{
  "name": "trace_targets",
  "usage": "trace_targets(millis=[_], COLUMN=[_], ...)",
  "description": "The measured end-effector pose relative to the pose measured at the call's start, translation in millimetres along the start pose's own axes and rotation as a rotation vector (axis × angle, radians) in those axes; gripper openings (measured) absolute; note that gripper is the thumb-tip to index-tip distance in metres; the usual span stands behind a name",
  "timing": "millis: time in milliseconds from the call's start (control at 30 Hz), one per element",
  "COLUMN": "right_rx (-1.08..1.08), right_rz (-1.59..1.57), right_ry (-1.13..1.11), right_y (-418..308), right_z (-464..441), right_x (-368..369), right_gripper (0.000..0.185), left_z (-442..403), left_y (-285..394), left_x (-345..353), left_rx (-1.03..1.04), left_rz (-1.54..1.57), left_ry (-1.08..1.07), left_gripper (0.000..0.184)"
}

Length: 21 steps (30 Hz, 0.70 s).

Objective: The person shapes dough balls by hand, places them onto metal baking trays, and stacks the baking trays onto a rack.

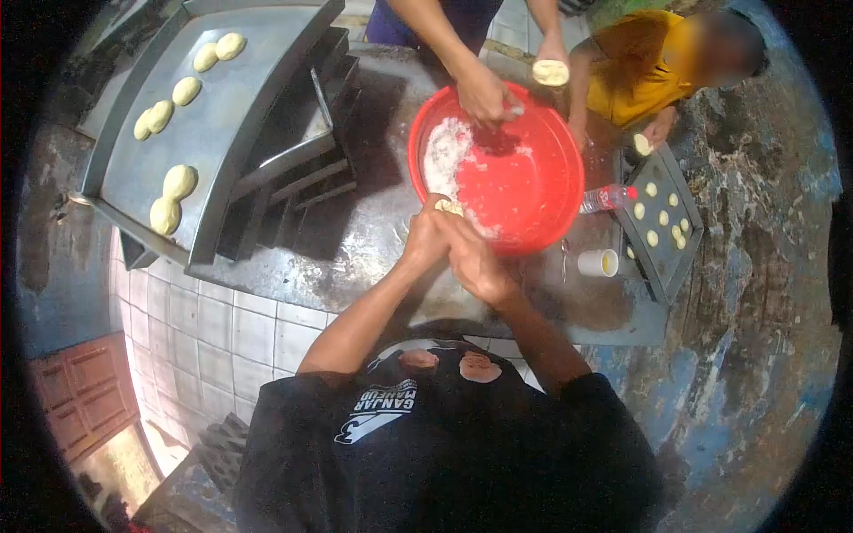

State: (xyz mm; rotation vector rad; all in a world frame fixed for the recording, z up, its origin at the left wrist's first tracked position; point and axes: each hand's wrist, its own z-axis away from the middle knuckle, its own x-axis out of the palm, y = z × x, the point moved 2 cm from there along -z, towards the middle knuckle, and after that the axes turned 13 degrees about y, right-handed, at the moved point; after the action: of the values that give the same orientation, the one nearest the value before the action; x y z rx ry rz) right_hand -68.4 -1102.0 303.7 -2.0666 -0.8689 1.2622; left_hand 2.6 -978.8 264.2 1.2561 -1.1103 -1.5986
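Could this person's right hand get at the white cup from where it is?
Probably yes: the white cup stands on that side, and nothing tall seems to block the way past the red basin. The right hand is, though, occupied beside a dough piece.

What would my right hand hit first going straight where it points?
Your right hand would probably meet your left hand first, near the dough piece; exact depth is unclear.
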Motion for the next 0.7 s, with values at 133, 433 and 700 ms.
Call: trace_targets(millis=[133, 433, 700], right_rx=[0.322, -0.017, 0.042], right_rz=[-0.191, 0.032, 0.107], right_ry=[0.117, 0.149, 0.310], right_y=[-0.4, -82.2, -90.3], right_z=[14.6, 117.9, 193.5], right_x=[-41.7, -71.6, -86.7], right_gripper=[0.046, 0.040, 0.049], left_z=[39.3, 131.7, 222.4], left_y=[7.3, -6.0, 30.1], left_x=[1.9, 14.3, 8.3], left_rx=[0.111, 0.197, -0.078], left_rz=[0.127, 0.297, 0.439], left_ry=[-0.093, -0.168, -0.253], left_gripper=[0.051, 0.052, 0.038])
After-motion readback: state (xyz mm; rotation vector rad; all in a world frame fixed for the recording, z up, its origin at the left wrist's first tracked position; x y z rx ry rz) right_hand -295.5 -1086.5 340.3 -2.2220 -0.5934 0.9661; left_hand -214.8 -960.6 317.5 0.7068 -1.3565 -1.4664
